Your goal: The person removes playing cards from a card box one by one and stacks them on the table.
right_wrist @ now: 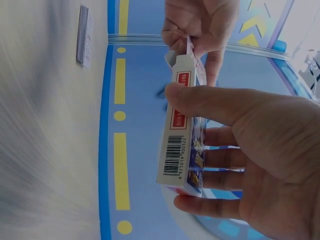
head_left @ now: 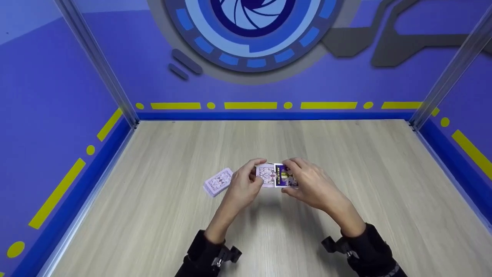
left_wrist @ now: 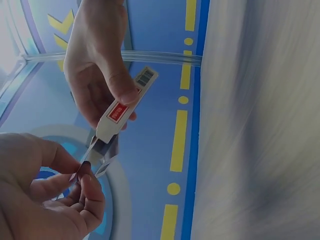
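Two hands up above the wooden table (head_left: 346, 161), close together near its middle. Right hand (head_left: 313, 186) wrapped round a card box (right_wrist: 182, 145), thumb pressed on the narrow white side with the barcode and red label, fingers curled under the blue printed face. Box held off the table, open end turned toward the other hand. Left hand (head_left: 246, 184) pinching some cards (head_left: 267, 174) at that open end, thumb and fingertips closed on them. Cards partly inside the box, partly sticking out, pale backs with a pink pattern showing from above. Hard to tell from the wrist views how many cards are in the pinch; maybe only a few. Box flap (left_wrist: 109, 150) hanging open beside the cards, dark and thin.

A small pile of cards (head_left: 218, 181) lying flat on the table, just to the left of the left hand, face down, same pale patterned backs. Not touching either hand.

Black cuffs (head_left: 203, 246) with small camera mounts on both wrists. Blue walls (head_left: 50, 96) with yellow dashes and dots all round the table, a big round blue picture on the far wall.
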